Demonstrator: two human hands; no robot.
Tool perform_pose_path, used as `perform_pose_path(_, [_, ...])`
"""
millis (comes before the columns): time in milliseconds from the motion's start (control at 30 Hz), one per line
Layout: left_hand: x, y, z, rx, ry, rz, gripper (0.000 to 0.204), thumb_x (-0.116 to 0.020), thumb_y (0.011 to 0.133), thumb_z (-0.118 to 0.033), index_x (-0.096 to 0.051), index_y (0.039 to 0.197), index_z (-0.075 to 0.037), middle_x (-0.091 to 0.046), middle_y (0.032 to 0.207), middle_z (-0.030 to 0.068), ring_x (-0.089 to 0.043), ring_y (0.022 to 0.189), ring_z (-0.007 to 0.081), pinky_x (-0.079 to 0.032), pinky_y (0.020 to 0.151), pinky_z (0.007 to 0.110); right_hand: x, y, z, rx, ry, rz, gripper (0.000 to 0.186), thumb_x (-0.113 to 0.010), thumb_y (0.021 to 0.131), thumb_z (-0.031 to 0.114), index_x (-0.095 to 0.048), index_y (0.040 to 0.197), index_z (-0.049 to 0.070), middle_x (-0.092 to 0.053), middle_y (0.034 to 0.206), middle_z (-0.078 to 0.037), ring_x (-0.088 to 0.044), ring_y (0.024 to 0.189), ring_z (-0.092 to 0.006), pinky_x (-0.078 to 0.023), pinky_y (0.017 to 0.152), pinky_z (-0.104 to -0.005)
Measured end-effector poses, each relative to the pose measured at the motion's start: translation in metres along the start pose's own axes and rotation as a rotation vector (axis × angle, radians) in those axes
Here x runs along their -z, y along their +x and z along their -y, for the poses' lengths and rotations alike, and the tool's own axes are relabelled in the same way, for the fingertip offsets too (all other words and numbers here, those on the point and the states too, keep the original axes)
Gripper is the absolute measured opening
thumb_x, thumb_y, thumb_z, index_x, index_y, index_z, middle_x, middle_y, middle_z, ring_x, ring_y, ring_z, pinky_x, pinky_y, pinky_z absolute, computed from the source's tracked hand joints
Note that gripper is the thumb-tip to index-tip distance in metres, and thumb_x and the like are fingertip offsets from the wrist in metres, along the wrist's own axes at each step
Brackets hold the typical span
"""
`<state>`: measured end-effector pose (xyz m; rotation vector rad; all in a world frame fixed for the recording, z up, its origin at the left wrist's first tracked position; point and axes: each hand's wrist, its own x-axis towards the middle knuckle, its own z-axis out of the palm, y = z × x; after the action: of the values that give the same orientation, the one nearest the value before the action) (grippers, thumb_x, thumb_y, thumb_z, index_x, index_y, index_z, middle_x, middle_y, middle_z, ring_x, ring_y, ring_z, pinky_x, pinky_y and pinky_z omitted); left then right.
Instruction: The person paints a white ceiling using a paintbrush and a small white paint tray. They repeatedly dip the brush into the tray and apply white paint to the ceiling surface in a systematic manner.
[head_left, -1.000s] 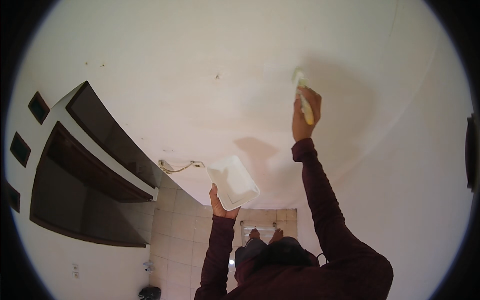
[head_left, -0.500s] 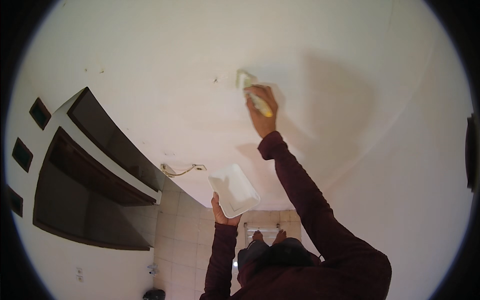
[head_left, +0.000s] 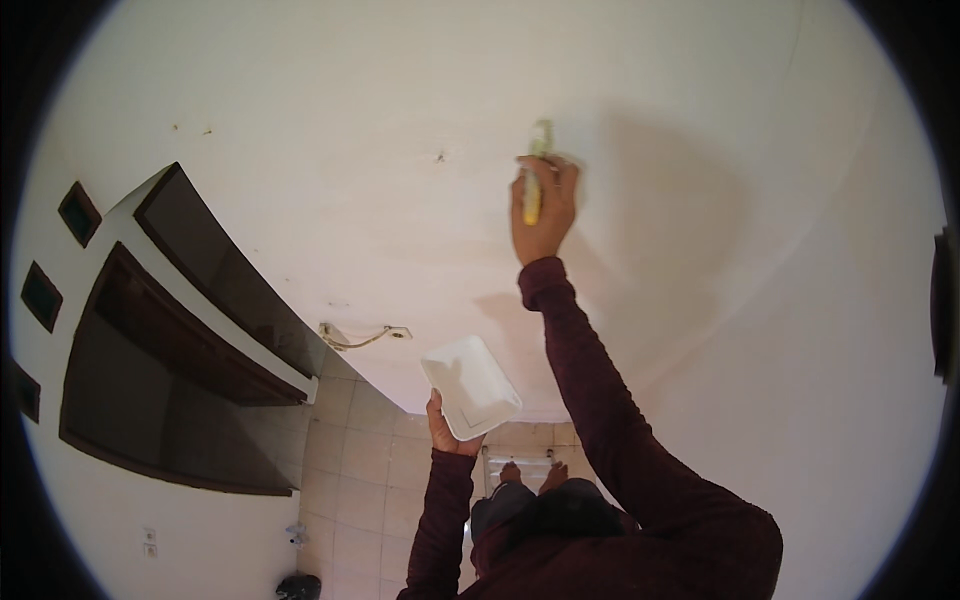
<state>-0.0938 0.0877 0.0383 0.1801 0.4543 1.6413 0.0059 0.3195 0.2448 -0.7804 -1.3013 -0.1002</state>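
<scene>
My right hand (head_left: 546,205) is closed round the yellow handle of a paintbrush (head_left: 533,200), its bristles up against the white wall (head_left: 350,90). Fingers cover part of the brush's middle, and motion blurs it a little. Lower down, my left hand (head_left: 448,430) grips the edge of a shallow white plastic tray (head_left: 472,388) with the thumb on its side. The tray is tilted, its inside facing up; a whitish patch lies in it. A small dark mark (head_left: 440,157) shows on the wall left of the brush.
Left of the tray, a cable (head_left: 365,341) runs between two fittings on the wall. Dark-framed openings (head_left: 180,370) are at the left. My bare feet (head_left: 530,474) stand on a light slatted platform (head_left: 497,462) above the tiled floor (head_left: 345,490). A black object (head_left: 298,587) is at bottom left.
My right hand has moved the paintbrush to the right and slightly up along the wall, turning it more upright. The left hand and tray stay almost in place.
</scene>
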Motion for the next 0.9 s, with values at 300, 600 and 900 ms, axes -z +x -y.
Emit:
perform_pose_path(300, [0.008, 0.000, -0.004, -0.007, 0.007, -0.001, 0.073, -0.064, 0.088, -0.055, -0.043, 0.148, -0.020, -0.052, 0.145, 0.0062, -0.051, 0.131, 0.0322, -0.042, 0.106, 0.060, -0.032, 0.014, 0.014, 0.023, 0.399, 0.110, 0.027, -0.068, 0.077, -0.004, -0.068, 0.100, 0.010, -0.061, 0.102, -0.010, -0.064, 0.095, -0.0290, -0.052, 0.080, -0.0376])
perform_pose_path(600, [0.007, -0.004, -0.003, 0.004, -0.017, -0.012, 0.071, -0.066, 0.087, -0.053, -0.045, 0.146, -0.018, -0.054, 0.141, 0.0060, -0.052, 0.129, 0.0310, -0.042, 0.107, 0.058, 0.032, 0.046, -0.005, -0.074, 0.070, -0.140, 0.022, -0.063, 0.083, -0.006, -0.068, 0.098, 0.010, -0.057, 0.109, -0.009, -0.061, 0.099, -0.0264, -0.052, 0.082, -0.0374])
perform_pose_path(900, [0.003, -0.013, -0.004, 0.018, -0.053, -0.020, 0.071, -0.066, 0.087, -0.053, -0.045, 0.146, -0.017, -0.054, 0.141, 0.0062, -0.053, 0.128, 0.0308, -0.042, 0.107, 0.056, -0.066, 0.009, 0.041, 0.059, 0.001, 0.068, 0.029, -0.070, 0.077, 0.000, -0.068, 0.100, 0.016, -0.056, 0.115, -0.009, -0.061, 0.097, -0.0277, -0.053, 0.079, -0.0398])
